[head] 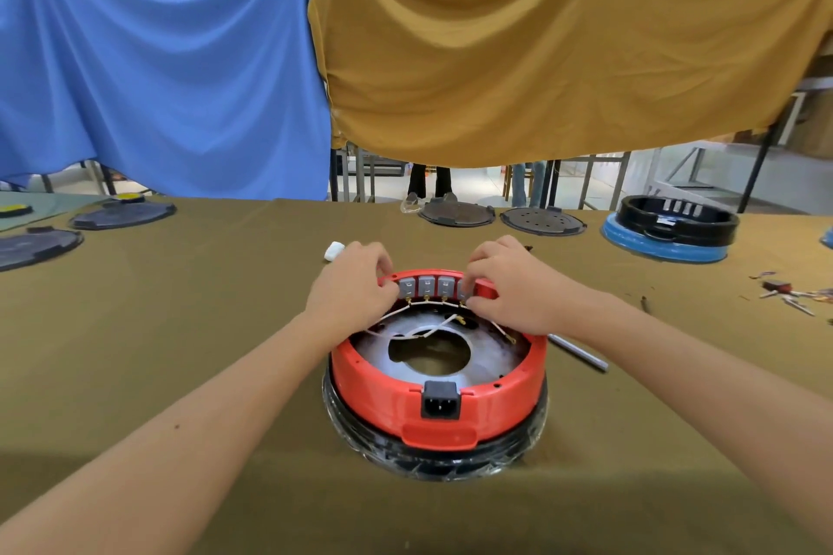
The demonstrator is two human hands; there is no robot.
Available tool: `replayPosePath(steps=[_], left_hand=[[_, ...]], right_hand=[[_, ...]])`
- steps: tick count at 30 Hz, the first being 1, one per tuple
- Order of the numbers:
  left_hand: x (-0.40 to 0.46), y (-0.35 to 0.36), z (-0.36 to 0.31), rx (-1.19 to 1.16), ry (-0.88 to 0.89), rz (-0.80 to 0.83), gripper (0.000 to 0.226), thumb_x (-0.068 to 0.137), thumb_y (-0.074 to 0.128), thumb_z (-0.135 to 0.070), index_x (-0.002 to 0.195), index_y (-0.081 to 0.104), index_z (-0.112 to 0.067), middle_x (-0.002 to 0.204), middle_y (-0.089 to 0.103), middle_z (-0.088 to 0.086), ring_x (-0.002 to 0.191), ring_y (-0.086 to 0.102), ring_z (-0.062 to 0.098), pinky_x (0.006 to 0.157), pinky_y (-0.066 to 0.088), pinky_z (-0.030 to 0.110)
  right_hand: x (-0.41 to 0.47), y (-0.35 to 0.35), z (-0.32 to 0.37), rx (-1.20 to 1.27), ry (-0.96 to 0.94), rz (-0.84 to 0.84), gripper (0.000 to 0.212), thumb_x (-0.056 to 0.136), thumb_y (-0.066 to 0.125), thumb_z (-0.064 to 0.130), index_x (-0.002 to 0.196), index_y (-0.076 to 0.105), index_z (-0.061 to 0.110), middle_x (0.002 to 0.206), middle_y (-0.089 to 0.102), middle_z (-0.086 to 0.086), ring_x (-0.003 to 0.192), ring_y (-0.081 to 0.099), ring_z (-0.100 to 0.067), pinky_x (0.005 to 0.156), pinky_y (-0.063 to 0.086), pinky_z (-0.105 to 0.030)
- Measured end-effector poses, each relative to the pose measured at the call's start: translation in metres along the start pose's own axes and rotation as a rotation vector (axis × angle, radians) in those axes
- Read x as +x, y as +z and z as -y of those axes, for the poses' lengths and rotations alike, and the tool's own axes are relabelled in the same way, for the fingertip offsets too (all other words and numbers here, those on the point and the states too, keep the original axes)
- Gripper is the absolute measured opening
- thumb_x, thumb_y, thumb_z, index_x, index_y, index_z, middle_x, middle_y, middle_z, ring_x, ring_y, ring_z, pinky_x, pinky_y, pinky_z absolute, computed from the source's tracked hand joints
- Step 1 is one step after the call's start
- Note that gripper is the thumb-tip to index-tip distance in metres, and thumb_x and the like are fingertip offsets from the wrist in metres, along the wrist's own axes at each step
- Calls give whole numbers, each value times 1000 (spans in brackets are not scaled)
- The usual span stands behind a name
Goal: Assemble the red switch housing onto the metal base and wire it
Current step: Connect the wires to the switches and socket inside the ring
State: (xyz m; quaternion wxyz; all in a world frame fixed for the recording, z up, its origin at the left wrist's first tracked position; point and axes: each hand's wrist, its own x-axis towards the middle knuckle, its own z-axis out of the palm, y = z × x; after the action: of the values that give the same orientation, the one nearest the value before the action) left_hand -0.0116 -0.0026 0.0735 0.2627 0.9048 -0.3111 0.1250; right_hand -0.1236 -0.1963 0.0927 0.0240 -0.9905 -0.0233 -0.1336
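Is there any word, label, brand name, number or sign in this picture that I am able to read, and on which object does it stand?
None can be read.
Grey switch blocks in the red housing: small marks only, too small to read.
Black power socket: no print visible.
Black and blue unit at far right: no legible label.
Dark round lids on the table: no text seen.

I work in a factory assembly hall: round black plastic covers line my long olive-cloth table, steel racks behind.
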Motion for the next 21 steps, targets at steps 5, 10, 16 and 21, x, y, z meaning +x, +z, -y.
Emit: replayPosePath(steps=[5,10,16,21], left_hand=[[-17,-34,9,-116,-391,411,23,85,53,-17,108,52,-14,108,67,13,90,65,25,52,57,33],[-20,-36,11,-242,-309,362,27,86,48,1,102,64,-12,94,70,15,70,67,23,53,59,32],[28,-27,13,-76,21,294,32,89,63,-7,119,69,-19,117,69,-2,100,61,14,87,48,26],[35,-2,19,-264,14,206,26,97,61,-18,123,63,-17,118,67,3,108,63,16,95,47,29]], right_hand=[[-5,3,-3,101,27,43,59,95,58,27,150,35,25,155,27,1,141,24,-22,112,27,-35],[-2,5,-8,179,162,170,54,92,50,10,145,41,19,133,47,-7,124,48,-25,102,40,-34],[6,-10,-20,168,239,193,55,87,63,37,137,43,27,125,47,-5,107,52,-21,86,47,-33],[11,6,-19,273,272,197,55,96,56,31,146,37,20,135,50,-8,112,57,-23,94,48,-36]])
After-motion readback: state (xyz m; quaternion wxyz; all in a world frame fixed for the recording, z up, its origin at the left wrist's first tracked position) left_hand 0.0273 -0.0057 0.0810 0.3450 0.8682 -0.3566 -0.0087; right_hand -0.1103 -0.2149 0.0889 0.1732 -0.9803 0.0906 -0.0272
